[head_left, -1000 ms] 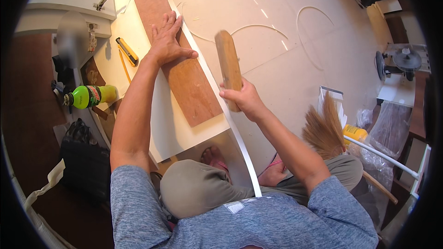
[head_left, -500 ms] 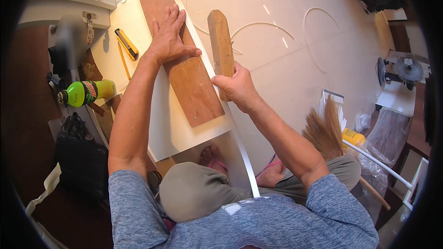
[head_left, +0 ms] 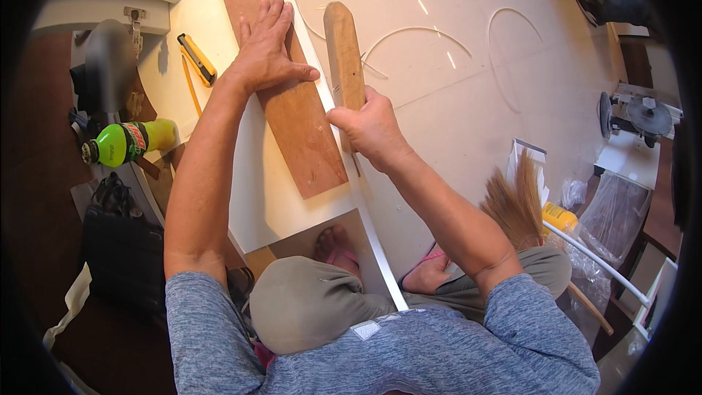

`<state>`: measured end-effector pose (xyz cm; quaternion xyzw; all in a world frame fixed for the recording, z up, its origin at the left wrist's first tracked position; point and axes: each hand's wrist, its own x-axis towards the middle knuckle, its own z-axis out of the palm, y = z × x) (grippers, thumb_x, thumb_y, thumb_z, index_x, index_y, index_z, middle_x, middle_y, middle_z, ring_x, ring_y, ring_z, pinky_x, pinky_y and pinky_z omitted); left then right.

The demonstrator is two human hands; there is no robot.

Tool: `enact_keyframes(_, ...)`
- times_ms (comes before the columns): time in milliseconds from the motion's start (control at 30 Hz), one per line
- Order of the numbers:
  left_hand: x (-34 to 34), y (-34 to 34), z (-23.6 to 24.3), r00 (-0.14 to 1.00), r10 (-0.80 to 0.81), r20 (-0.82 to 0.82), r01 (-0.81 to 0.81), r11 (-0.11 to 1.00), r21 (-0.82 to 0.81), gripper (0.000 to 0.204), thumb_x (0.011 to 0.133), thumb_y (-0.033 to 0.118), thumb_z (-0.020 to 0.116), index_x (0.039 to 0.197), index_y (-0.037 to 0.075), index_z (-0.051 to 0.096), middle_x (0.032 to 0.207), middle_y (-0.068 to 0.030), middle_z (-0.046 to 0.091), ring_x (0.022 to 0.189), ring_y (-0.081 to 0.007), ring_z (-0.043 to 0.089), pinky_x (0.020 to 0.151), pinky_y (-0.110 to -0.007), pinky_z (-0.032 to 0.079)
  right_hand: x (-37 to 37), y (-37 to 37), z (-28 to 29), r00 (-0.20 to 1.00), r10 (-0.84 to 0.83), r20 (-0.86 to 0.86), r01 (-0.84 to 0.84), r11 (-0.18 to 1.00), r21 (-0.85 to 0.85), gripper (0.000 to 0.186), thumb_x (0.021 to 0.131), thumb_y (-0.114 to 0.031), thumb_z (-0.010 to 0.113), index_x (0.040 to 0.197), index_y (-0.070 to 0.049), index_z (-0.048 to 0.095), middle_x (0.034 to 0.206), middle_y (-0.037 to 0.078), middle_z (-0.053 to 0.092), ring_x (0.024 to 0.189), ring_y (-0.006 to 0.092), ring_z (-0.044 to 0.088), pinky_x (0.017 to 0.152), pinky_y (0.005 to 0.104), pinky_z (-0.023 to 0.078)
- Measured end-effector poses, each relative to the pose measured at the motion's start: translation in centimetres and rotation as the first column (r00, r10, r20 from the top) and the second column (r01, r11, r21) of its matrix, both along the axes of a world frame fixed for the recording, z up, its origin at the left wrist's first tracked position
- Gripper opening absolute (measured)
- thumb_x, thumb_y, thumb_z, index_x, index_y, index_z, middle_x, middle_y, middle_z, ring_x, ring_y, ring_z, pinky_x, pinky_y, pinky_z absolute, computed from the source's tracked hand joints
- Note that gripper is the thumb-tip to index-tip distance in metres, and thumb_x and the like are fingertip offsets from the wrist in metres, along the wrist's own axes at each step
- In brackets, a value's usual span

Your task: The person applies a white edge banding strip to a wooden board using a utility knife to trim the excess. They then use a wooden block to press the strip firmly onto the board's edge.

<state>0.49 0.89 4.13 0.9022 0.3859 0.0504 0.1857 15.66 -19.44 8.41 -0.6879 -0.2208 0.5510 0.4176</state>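
Observation:
My left hand (head_left: 272, 51) lies flat with spread fingers on a long brown wooden board (head_left: 303, 135), which rests on a white panel (head_left: 292, 221). My right hand (head_left: 371, 128) grips a wooden block (head_left: 342, 44) with a tapered far end, thumb on the near side. The block stands along the panel's right edge, against or very close to it; contact is hard to make out. A narrow white strip (head_left: 379, 245) follows that edge and trails toward my lap.
Left of the board lie a yellow utility knife (head_left: 197, 60) and a pencil (head_left: 191, 88). A green bottle (head_left: 121, 143) is farther left. Thin offcut strips (head_left: 420, 29) curl on the floor. At right are a broom (head_left: 515, 201) and a power saw (head_left: 647, 113); another person's leg (head_left: 625, 11) shows far right.
My right hand and the block have slid slightly away from me along the panel edge. My left hand stays on the board. The view shifted a little, and the other person's leg moved.

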Motion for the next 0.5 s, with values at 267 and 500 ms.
enact_keyframes(267, -0.2, -0.5, 0.1, 0.999, 0.007, -0.036, -0.005, 0.999, 0.053, 0.153, 0.055, 0.081, 0.09, 0.171, 0.004, 0.027, 0.181, -0.0185, 0.015, 0.169, -0.032, 0.005, 0.134, -0.061, -0.002, 1.4, -0.1, 0.0, 0.998, 0.03, 0.046, -0.029, 1.0, -0.01, 0.057, 0.091, -0.037, 0.083, 0.122, 0.007, 0.064, 0.091, 0.009, 0.069, 0.071, 0.0152, 0.065, 0.062, 0.0314, 0.055)
enact_keyframes(500, -0.2, -0.5, -0.3, 1.0, 0.013, 0.017, -0.013, 0.999, 0.029, 0.146, 0.059, 0.072, 0.092, 0.171, 0.005, 0.027, 0.181, -0.015, 0.019, 0.169, -0.0313, 0.006, 0.135, -0.06, 0.0, 3.3, 3.5, -2.5, 0.998, 0.032, -0.059, -0.032, 0.999, -0.005, 0.074, 0.106, -0.065, 0.057, 0.129, 0.005, 0.063, 0.11, 0.013, 0.066, 0.089, 0.0193, 0.068, 0.075, 0.0354, 0.059)
